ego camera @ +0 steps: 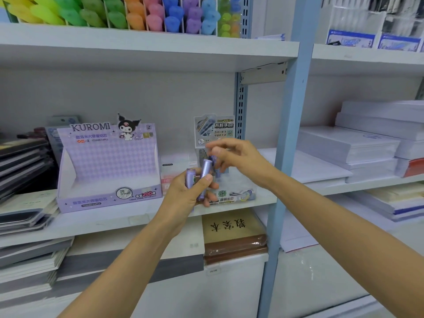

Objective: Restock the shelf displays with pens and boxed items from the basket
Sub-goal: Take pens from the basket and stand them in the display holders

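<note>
My left hand (188, 191) grips a few purple pencil-lead tubes (205, 174) upright in front of the middle shelf. My right hand (234, 157) hovers just above and right of them, its curled fingers pinching another purple tube (214, 160). A purple Kuromi display box (107, 166) stands open and empty on the shelf to the left. Behind my hands stands a clear display box (214, 131) of lead tubes with a printed header card. The basket is out of view.
Coloured highlighters (128, 13) fill dividers on the top shelf. Dark notebooks (20, 161) are stacked at the left, white paper reams (358, 143) at the right beyond a blue upright post (291, 134). A brown book stack (234, 235) lies on the shelf below.
</note>
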A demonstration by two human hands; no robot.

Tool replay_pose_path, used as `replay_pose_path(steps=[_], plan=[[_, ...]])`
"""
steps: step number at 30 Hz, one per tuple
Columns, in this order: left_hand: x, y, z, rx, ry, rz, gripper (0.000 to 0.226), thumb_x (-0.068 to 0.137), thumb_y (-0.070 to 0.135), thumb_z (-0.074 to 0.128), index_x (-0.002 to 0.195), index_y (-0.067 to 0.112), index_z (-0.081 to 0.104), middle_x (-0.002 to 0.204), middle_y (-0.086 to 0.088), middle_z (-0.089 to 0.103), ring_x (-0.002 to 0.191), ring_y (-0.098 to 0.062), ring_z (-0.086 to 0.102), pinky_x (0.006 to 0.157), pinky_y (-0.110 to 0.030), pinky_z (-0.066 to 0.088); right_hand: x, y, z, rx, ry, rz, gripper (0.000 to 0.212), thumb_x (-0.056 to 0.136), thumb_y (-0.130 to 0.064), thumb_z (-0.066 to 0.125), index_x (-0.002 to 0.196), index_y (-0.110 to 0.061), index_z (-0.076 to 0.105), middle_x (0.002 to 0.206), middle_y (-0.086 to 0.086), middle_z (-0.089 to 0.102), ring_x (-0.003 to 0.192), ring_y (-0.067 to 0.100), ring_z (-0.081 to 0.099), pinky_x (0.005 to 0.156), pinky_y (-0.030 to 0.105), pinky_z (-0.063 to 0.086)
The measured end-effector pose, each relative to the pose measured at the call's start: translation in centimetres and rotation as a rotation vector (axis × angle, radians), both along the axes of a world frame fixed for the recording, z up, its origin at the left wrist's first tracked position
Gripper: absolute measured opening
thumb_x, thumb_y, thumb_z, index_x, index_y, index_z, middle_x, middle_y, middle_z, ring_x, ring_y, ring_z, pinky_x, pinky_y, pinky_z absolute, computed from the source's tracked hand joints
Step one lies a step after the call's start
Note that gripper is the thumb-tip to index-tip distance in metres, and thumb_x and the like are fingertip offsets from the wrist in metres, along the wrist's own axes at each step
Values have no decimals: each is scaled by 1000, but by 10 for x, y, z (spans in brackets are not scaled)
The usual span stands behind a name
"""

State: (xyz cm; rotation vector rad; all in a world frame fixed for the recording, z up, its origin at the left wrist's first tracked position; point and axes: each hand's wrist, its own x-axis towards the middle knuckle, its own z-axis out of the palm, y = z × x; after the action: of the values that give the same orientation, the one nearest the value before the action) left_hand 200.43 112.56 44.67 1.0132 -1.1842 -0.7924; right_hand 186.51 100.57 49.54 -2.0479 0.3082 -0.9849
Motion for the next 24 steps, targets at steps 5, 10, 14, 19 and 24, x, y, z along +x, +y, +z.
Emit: replay_pose_path(steps=[5,10,14,19,24], plan=[[-3,10,5,10,-1,-22,18,92,17,61,109,11,64,86,-10,74,62,-18,66,51,-23,51,-6,13,2,80,1,100,13,86,-7,69,100,-9,71,84,0,72,79,14,67,73,21,53],[-1,18,8,-10,93,63,35,75,18,74,107,7,63,93,-15,72,55,-15,63,36,-18,34,-16,14,4,256,-214,36,6,86,-4,67,91,-6,67,78,3,71,69,14,66,67,21,55],[-2,21,11,-82,194,154,20,80,18,72,97,11,64,78,-6,71,50,-10,57,35,-16,30,-24,23,-6,303,-105,48,10,80,-11,71,88,-5,66,78,9,71,66,16,65,65,24,56],[-9,27,16,-91,182,199,37,69,35,74,98,15,65,64,2,65,51,-9,59,35,-16,28,-28,35,-22,267,153,156,12,85,-20,70,87,-9,68,81,5,73,73,16,68,70,23,55],[-14,32,16,-82,80,225,20,81,26,73,96,15,69,64,2,69,48,-10,56,36,-16,30,-24,43,-15,134,63,44,28,97,-27,55,106,-4,68,94,9,71,80,16,66,71,27,54]])
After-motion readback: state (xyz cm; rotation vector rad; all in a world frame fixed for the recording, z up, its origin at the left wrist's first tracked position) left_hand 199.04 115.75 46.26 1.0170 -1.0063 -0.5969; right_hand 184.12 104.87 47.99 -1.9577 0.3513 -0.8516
